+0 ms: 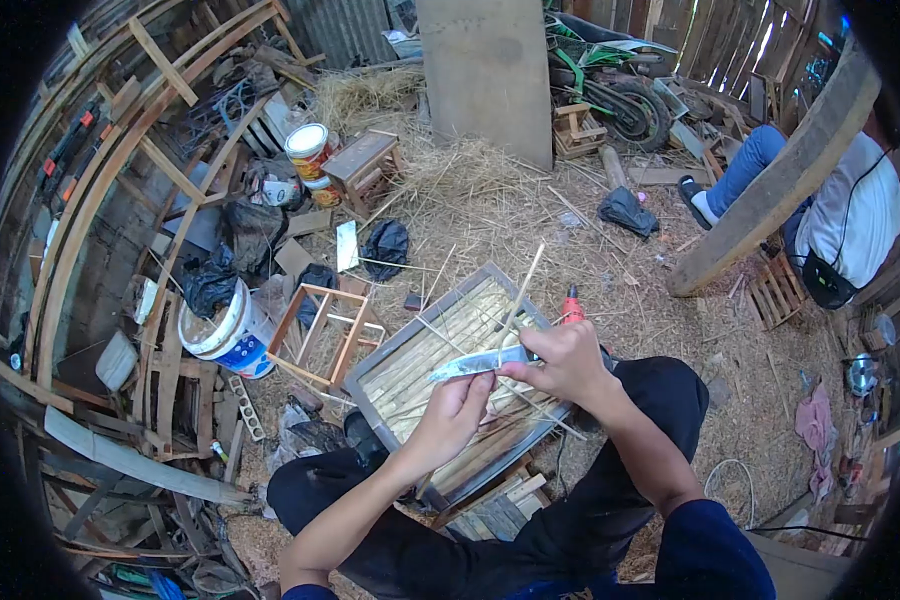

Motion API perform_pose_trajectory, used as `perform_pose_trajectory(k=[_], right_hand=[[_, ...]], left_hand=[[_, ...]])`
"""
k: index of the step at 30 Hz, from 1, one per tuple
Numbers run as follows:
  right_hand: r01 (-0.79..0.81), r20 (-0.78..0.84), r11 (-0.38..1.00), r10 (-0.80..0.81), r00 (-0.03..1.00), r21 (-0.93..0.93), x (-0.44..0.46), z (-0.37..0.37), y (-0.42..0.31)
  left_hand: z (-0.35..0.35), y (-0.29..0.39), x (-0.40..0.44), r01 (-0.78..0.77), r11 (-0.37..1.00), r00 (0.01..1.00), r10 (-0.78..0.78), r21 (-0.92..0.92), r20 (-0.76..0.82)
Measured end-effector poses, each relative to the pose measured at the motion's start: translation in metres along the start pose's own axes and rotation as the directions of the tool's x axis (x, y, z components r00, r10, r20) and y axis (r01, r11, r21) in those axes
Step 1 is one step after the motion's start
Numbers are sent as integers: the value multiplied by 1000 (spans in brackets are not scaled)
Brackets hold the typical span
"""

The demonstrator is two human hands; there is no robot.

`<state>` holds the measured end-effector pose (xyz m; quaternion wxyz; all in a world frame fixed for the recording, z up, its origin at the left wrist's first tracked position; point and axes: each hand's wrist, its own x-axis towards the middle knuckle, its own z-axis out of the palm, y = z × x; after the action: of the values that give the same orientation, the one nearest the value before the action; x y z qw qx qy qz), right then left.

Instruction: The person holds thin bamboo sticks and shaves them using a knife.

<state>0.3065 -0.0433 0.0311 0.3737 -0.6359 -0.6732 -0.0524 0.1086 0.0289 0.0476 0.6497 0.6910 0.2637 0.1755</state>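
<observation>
My right hand point(567, 362) is closed around the handle of a knife point(478, 363), its broad blade pointing left above a framed slatted panel point(395, 395). My left hand point(450, 415) is closed just under the blade. A thin bamboo strip point(526, 288) slants up and away beyond the blade, in line with my left fingertips; its lower end is hidden by the knife and fingers. Other thin strips point(435, 328) lie across the panel between my knees. Beyond my right hand stands a red object point(572, 305), partly hidden.
Left of the panel are a small wooden frame point(315, 335) and a white bucket point(232, 330). A stool point(363, 165) and paint buckets point(308, 150) stand farther back. A slanting post point(770, 190) is at right, with a seated person point(850, 210) behind it. Straw covers the floor.
</observation>
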Motion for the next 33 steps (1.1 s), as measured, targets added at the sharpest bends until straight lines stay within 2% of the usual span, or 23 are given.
perform_pose_trajectory(k=[3, 7, 10, 12, 14, 17, 20, 21, 24, 25, 26, 27, 28, 30, 31, 33], right_hand=[[32, -4, 998, -32, 999, -49, 9, 5, 1], [115, 45, 987, -110, 993, -116, 24, 16, 4], [211, 94, 965, -198, 976, -159, 43, 19, -2], [279, 110, 945, -263, 959, -169, 51, 21, -1], [273, 109, 945, -257, 960, -180, 50, 25, 5], [218, 92, 957, -204, 975, -191, 45, 33, 9], [167, 79, 963, -153, 985, -212, 38, 33, 12], [166, 81, 961, -152, 985, -222, 37, 32, 15], [-17, 43, 964, 30, 999, -266, 34, 22, 35], [-305, -100, 929, 290, 952, -208, 34, 12, 56], [-561, -221, 819, 530, 819, -116, 34, -2, 81], [-559, -243, 810, 514, 822, -175, 34, -23, 94], [-551, -267, 800, 492, 829, -236, 36, -39, 101], [-451, -195, 858, 412, 890, -247, 17, -28, 95], [-406, -158, 883, 377, 913, -236, 5, -19, 90], [-300, -59, 925, 294, 954, -232, -4, 1, 75]], left_hand=[[-5, -7, 9, -27, 999, 999, 27, -32, 29], [-12, -15, 8, 84, 981, 995, -92, -176, -33], [-33, -22, 6, -112, 987, 990, 121, 117, -70], [-35, -21, 3, -134, 983, 984, 147, 123, -102], [-33, -17, 2, -152, 983, 981, 163, 104, -109], [-39, -15, 3, 42, 997, 998, -39, 64, -56], [-34, -6, 4, 62, 998, 996, -61, -1, -66], [-36, -11, 6, 49, 998, 997, -46, 36, -68], [-46, -28, 0, -11, 988, 999, 18, 157, -41], [-49, -28, -9, -49, 978, 999, 51, 203, -7], [-48, -30, -18, -90, 965, 996, 86, 245, 29], [-42, -35, -29, 0, 987, 996, -13, 160, 83], [-45, -36, -25, 78, 993, 995, -83, 93, 59], [-53, -41, -19, 229, 971, 973, -230, -68, 1], [-60, -44, -11, 231, 956, 972, -234, -180, 7], [-64, -43, -6, 223, 930, 972, -234, -291, -5]])
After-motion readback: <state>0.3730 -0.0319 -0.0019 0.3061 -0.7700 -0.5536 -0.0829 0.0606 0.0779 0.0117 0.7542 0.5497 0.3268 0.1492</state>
